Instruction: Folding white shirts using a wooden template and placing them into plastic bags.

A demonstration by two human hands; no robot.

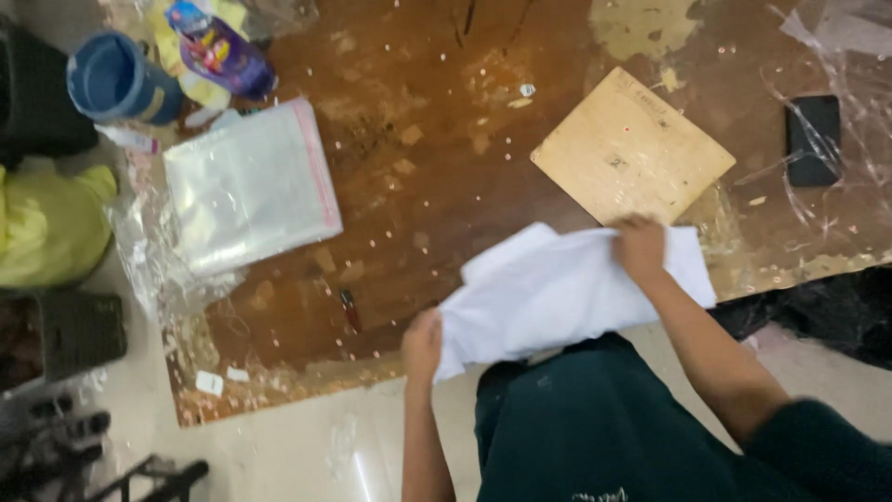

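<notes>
A folded white cloth [567, 288] is stretched at the near edge of the worn brown bench [418, 186], left hand [423, 346] and right hand [639, 246] each closed on an opposite end, keeping it taut; clear plastic bags [251, 181] lie far left of it.

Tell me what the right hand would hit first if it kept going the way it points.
Likely the tan cardboard sheet: the right hand, gripping the white cloth, points up the table toward it. Depth is unclear.
</notes>
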